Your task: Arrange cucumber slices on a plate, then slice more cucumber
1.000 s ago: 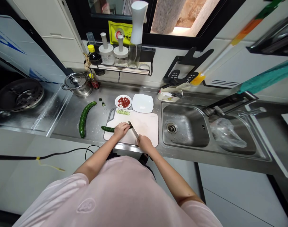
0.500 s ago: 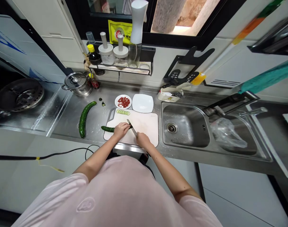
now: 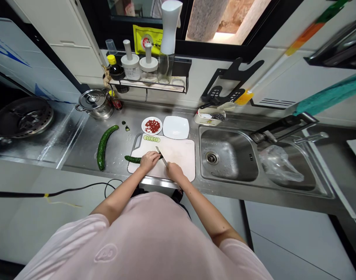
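Note:
My left hand (image 3: 149, 160) is closed over a green cucumber (image 3: 132, 159) lying across the white cutting board (image 3: 180, 155), its left end sticking out past the fingers. In my right hand (image 3: 174, 172) is the handle of a knife (image 3: 162, 156), its blade angled away from me at the cucumber's right end, close to my left fingers. A short row of pale cucumber slices (image 3: 151, 138) lies along the board's far edge. Another whole cucumber (image 3: 103, 147) rests on the steel counter to the left, near two small cut-off ends (image 3: 127, 128).
Behind the board stand a plate of chopped red pieces (image 3: 152, 125) and a white square plate (image 3: 176, 127). A double sink (image 3: 228, 155) is on the right, with a plastic bag (image 3: 279, 163). At left are a lidded pot (image 3: 93, 104) and a wok (image 3: 21, 116).
Almost nothing differs. The whole view has shifted very slightly, while both hands, the knife and the cucumber keep nearly the same places.

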`<state>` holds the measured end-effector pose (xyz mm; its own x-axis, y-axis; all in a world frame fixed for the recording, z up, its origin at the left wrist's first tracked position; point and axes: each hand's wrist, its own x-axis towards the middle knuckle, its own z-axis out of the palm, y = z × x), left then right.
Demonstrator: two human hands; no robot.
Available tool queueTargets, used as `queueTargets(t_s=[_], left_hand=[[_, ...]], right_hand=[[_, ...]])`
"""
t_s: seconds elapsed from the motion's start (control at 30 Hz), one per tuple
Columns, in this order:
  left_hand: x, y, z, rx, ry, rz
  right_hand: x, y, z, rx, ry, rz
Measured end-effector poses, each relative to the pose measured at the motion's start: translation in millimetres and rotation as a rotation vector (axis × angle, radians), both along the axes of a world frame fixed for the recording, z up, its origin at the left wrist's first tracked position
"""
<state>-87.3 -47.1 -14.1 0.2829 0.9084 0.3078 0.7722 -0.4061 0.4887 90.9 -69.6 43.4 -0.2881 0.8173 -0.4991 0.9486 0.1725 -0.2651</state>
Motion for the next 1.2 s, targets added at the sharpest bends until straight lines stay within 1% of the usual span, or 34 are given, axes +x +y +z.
queueTargets(t_s=[0.37, 0.6, 0.97, 1.2], left_hand=[[-0.5, -0.1, -1.9, 0.0, -0.011, 0.007], [-0.1, -0.3, -1.2, 0.011, -0.005, 0.011], [0.3, -0.6, -1.5, 0.002, -0.014, 0.022], [0.2, -0.9, -1.0, -0.003, -0.018, 0.015]], right_hand=[[-7.8, 0.6, -5.6, 0.029, -0.001, -0.038], [-10.7, -3.2, -1.2, 0.032, -0.025, -0.067], [5.9, -28.9, 0.0, -0.016, -0.053, -0.08], [0.0, -20.1, -6.1, 0.019, -0.051, -0.078]])
